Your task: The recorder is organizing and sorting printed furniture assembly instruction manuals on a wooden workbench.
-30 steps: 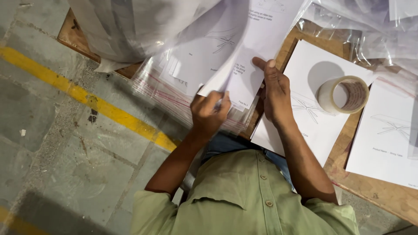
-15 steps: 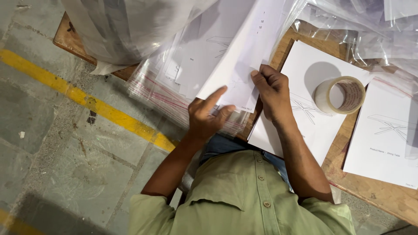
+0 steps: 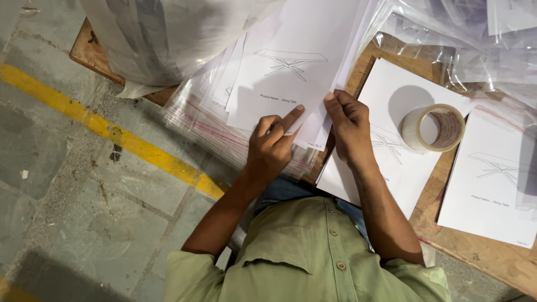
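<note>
Person in green shirt bent over a wooden table, seen from above. Left hand loosely curled, forefinger stretched out toward 1 o'clock, its tip pressing the lower edge of the top printed sheet; other fingers folded in, gripping nothing that shows. Right hand at 3 o'clock of the left, just beside it, fingers bent over and pinching the right lower corner of the same sheet stack. The sheet bears a line drawing of a table and lies on a pile of clear plastic sleeves overhanging the table edge. Tape roll at 3 o'clock of the right hand, standing on another printed sheet. Yellow floor stripe at 9 o'clock.
</note>
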